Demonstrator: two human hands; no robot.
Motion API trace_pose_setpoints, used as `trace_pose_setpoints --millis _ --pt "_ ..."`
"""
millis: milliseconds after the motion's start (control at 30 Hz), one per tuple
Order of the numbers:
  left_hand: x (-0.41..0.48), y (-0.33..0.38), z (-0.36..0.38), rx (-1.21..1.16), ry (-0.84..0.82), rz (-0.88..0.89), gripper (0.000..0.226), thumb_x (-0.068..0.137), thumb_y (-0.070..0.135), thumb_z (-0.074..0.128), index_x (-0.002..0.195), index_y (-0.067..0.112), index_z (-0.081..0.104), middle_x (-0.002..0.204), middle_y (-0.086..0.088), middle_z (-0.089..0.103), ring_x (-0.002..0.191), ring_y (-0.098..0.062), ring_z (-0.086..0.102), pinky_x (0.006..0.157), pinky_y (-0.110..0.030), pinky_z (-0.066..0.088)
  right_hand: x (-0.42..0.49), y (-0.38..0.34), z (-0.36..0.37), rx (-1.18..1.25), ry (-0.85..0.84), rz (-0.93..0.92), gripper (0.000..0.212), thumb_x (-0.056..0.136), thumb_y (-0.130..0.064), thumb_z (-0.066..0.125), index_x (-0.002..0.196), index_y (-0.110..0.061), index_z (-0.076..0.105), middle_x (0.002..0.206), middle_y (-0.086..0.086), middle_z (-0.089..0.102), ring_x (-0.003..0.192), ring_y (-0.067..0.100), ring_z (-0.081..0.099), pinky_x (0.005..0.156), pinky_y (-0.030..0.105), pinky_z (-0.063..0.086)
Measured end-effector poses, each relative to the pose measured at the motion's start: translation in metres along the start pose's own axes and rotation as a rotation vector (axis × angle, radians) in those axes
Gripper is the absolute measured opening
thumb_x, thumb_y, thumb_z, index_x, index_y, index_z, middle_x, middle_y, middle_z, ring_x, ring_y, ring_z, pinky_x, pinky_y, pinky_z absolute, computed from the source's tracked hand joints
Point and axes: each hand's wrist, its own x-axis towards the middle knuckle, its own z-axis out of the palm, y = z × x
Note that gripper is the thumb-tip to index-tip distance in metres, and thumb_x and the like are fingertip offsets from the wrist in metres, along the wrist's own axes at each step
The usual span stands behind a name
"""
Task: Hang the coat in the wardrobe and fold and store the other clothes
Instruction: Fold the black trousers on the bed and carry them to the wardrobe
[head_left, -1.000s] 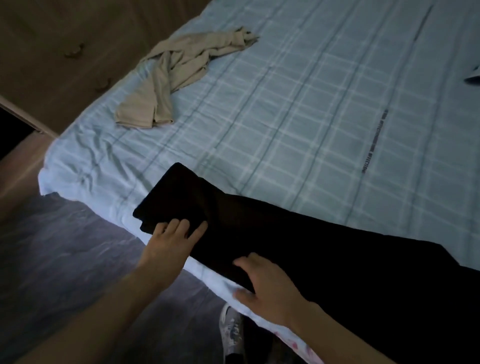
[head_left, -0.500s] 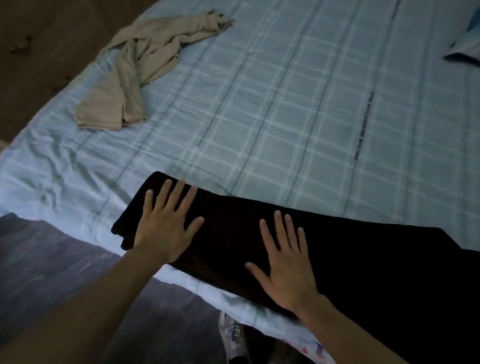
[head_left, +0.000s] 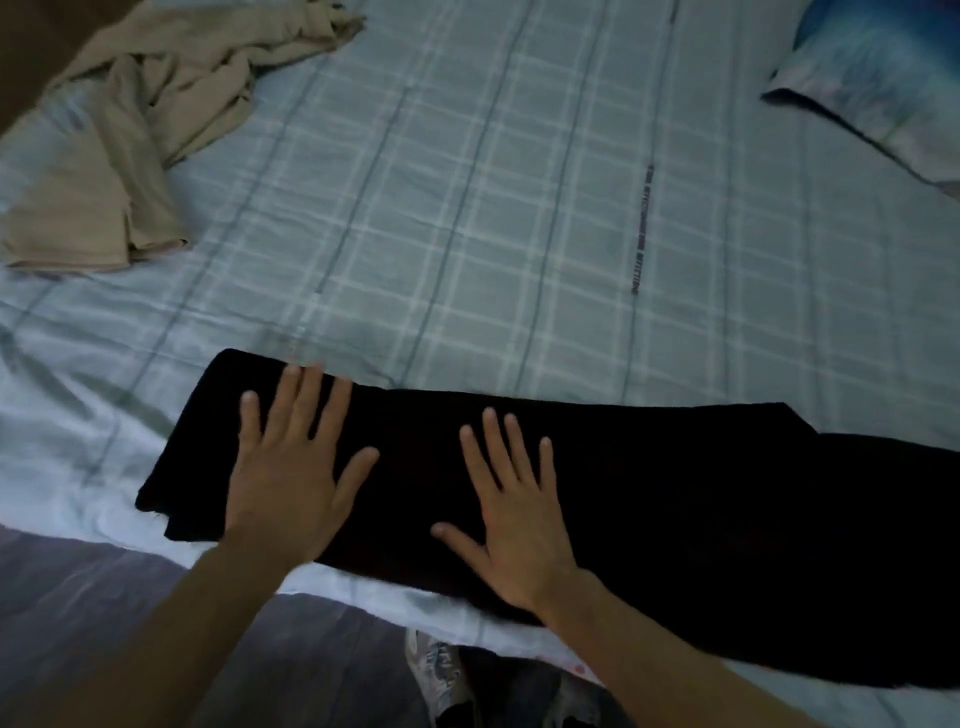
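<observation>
Both hands are laid flat, palms down, fingers spread: the left hand (head_left: 291, 467) at lower left, the right hand (head_left: 514, 514) at lower centre.

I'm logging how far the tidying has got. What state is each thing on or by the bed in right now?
Black garment: laid out long and flat along the bed's near edge, not yet folded small.
Beige garment: crumpled, unfolded, at the far left.
Left hand: open, palm flat on the black garment.
Right hand: open, palm flat on the black garment.
Pillow: lying at the far right.
Checked sheet: spread, wrinkled at the near left.
</observation>
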Motion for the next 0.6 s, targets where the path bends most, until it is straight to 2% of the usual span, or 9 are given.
trace_pose_setpoints --millis 67,100,200,300,367,433,500,600 --pt "-0.008 0.025 0.004 -0.021 0.031 0.131 0.07 0.096 0.058 0.026 0.156 0.022 0.021 0.164 -0.01 0.013 0.152 -0.03 0.006 0.12 -0.058 0.006 -0.021 -0.013 0.014 -0.004 -0.014 -0.018 0.088 0.091 -0.075 0.03 0.159 -0.023 0.005 0.166 0.007 -0.007 0.152 0.027 -0.012 0.118 0.064 0.007" --pt "-0.01 0.032 0.01 -0.025 0.005 0.139 0.068 0.096 0.057 0.027 0.156 0.024 0.022 0.165 -0.008 0.013 0.152 -0.029 0.006 0.119 -0.059 0.007 -0.027 -0.018 0.021 -0.004 -0.027 -0.016 0.087 0.091 -0.075 0.03 0.159 -0.024 0.008 0.166 0.007 -0.004 0.152 0.027 -0.01 0.117 0.064 0.008" --pt "-0.004 0.029 0.032 0.031 -0.098 0.036 0.068 0.095 0.06 0.018 0.157 0.031 0.016 0.166 -0.002 0.005 0.153 -0.026 0.001 0.117 -0.064 0.01 -0.024 -0.02 0.027 0.011 -0.024 -0.012 0.088 0.09 -0.077 0.031 0.158 -0.024 0.012 0.166 0.007 0.001 0.153 0.028 -0.008 0.116 0.063 0.003" --pt "0.006 0.033 0.036 0.065 -0.159 -0.099 0.071 0.094 0.066 0.007 0.157 0.035 0.0 0.166 0.0 -0.007 0.152 -0.023 -0.011 0.116 -0.062 -0.002 -0.02 -0.014 0.02 0.069 -0.025 -0.033 0.088 0.09 -0.074 0.033 0.158 -0.024 0.009 0.166 0.006 -0.002 0.152 0.025 -0.014 0.119 0.061 -0.003" --pt "0.011 0.051 0.029 0.044 -0.172 -0.219 0.072 0.094 0.067 0.004 0.156 0.033 -0.007 0.164 -0.003 -0.015 0.15 -0.024 -0.019 0.116 -0.062 -0.006 -0.022 -0.006 0.01 0.111 -0.03 -0.024 0.085 0.092 -0.07 0.034 0.158 -0.023 0.008 0.166 0.006 -0.005 0.152 0.023 -0.015 0.12 0.058 -0.004" --pt "0.012 0.076 0.022 0.0 -0.141 -0.257 0.077 0.094 0.065 0.008 0.158 0.023 0.0 0.165 -0.009 -0.009 0.151 -0.028 -0.015 0.117 -0.062 -0.004 -0.025 0.015 -0.002 0.11 0.015 0.044 0.077 0.096 -0.063 0.031 0.158 -0.022 0.012 0.166 0.008 0.0 0.153 0.024 -0.009 0.121 0.057 -0.001" --pt "0.007 0.108 0.016 -0.011 -0.076 -0.16 0.075 0.099 0.059 0.016 0.157 0.013 0.014 0.165 -0.013 0.007 0.152 -0.03 -0.001 0.118 -0.062 0.002 -0.032 0.051 -0.013 0.051 0.103 0.155 0.072 0.096 -0.058 0.031 0.157 -0.02 0.021 0.165 0.01 0.01 0.153 0.027 0.001 0.119 0.055 0.003" --pt "-0.003 0.171 0.02 -0.037 -0.041 0.068 0.076 0.094 0.06 0.026 0.156 0.016 0.021 0.164 -0.012 0.014 0.152 -0.031 0.007 0.118 -0.062 0.008 -0.056 0.122 -0.03 -0.025 0.184 0.283 0.068 0.097 -0.054 0.03 0.155 -0.018 0.028 0.164 0.012 0.015 0.153 0.029 0.007 0.119 0.053 0.006"
